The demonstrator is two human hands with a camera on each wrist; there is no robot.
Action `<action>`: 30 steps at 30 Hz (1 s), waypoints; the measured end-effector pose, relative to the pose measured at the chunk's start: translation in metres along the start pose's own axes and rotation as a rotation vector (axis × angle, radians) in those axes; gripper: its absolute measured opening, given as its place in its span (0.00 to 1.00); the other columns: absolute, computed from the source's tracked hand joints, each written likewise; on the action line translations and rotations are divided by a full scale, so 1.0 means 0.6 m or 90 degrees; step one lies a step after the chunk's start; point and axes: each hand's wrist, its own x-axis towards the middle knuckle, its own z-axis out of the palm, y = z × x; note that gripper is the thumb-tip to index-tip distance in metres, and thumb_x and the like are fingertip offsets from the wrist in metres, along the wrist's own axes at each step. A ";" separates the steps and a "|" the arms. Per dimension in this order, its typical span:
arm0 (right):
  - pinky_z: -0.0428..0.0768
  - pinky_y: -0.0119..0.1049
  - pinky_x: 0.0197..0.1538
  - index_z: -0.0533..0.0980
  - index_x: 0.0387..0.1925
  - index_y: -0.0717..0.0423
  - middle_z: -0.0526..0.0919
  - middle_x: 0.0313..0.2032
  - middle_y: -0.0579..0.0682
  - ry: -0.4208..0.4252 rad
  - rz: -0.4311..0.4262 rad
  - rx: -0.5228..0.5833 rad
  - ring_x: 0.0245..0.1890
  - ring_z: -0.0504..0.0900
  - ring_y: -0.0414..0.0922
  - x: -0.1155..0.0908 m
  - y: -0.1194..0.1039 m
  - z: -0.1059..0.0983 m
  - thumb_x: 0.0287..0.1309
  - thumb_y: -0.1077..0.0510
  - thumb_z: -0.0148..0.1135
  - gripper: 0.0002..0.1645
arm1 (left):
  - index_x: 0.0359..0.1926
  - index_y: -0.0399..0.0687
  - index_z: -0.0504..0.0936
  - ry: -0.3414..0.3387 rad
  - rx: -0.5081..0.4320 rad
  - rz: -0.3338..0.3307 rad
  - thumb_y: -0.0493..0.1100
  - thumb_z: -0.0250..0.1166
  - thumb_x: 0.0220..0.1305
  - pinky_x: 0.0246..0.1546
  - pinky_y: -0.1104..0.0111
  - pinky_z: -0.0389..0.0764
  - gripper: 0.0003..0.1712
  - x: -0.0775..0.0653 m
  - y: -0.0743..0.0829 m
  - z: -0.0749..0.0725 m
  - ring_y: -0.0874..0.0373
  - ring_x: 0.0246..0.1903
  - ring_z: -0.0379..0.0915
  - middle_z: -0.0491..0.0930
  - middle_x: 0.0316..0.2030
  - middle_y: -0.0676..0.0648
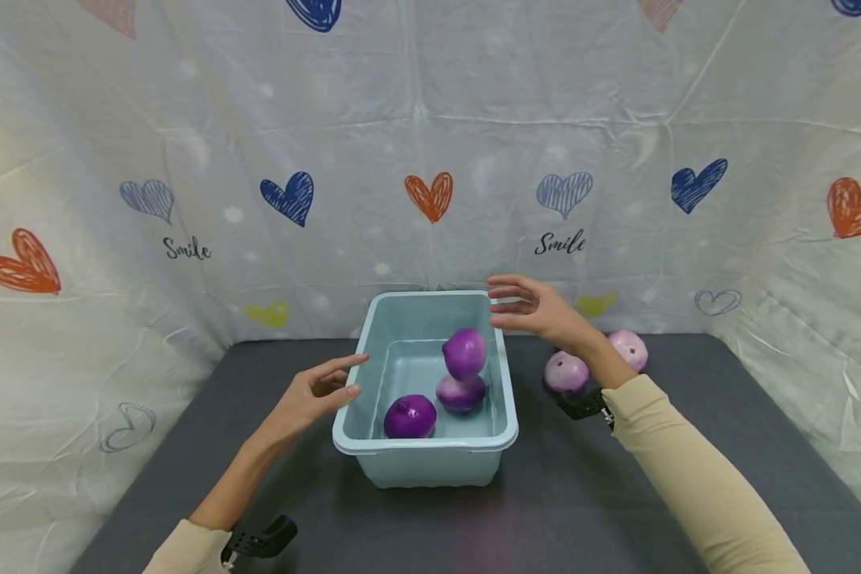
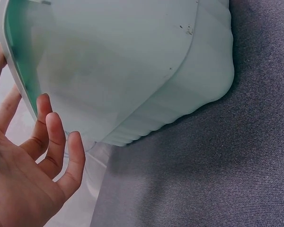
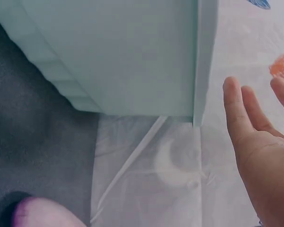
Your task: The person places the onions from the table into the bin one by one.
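Note:
A light blue plastic tub (image 1: 438, 466) stands in the middle of the table. Inside it, a dark purple onion (image 1: 410, 416) lies near the front, and another onion (image 1: 461, 395) is at the right. A third onion (image 1: 464, 353) appears right above that one; whether it rests there or is falling I cannot tell. My left hand (image 1: 312, 396) is at the tub's left rim, fingers loosely bent, with its fingertips (image 2: 42, 101) beside the wall. Over the right rim, my right hand (image 1: 527, 307) has its fingers spread and holds nothing.
Two paler onions (image 1: 566, 371) (image 1: 627, 350) sit on the dark table (image 1: 545, 510) right of the tub, partly behind my right forearm. A white curtain (image 1: 373, 104) printed with hearts hangs behind the table. Each wrist wears a black strap (image 1: 261, 540).

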 end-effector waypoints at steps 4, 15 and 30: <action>0.75 0.46 0.59 0.67 0.72 0.60 0.65 0.68 0.69 0.004 -0.010 0.015 0.67 0.67 0.65 -0.010 0.002 -0.011 0.64 0.63 0.70 0.37 | 0.72 0.46 0.72 0.002 0.002 -0.003 0.40 0.63 0.73 0.38 0.59 0.79 0.29 0.000 0.001 0.001 0.52 0.37 0.77 0.79 0.42 0.38; 0.75 0.44 0.59 0.69 0.71 0.60 0.73 0.65 0.59 0.031 0.003 -0.037 0.65 0.71 0.63 -0.053 0.014 -0.048 0.66 0.64 0.68 0.34 | 0.72 0.47 0.73 0.003 0.006 -0.003 0.40 0.63 0.73 0.38 0.58 0.77 0.28 0.000 0.000 0.000 0.51 0.39 0.76 0.79 0.44 0.38; 0.76 0.41 0.58 0.68 0.69 0.63 0.72 0.65 0.61 0.047 0.043 -0.065 0.66 0.69 0.62 -0.109 0.023 -0.094 0.68 0.62 0.66 0.32 | 0.72 0.47 0.73 0.002 0.011 -0.002 0.40 0.63 0.74 0.38 0.58 0.77 0.28 0.001 0.000 0.000 0.52 0.38 0.75 0.79 0.42 0.38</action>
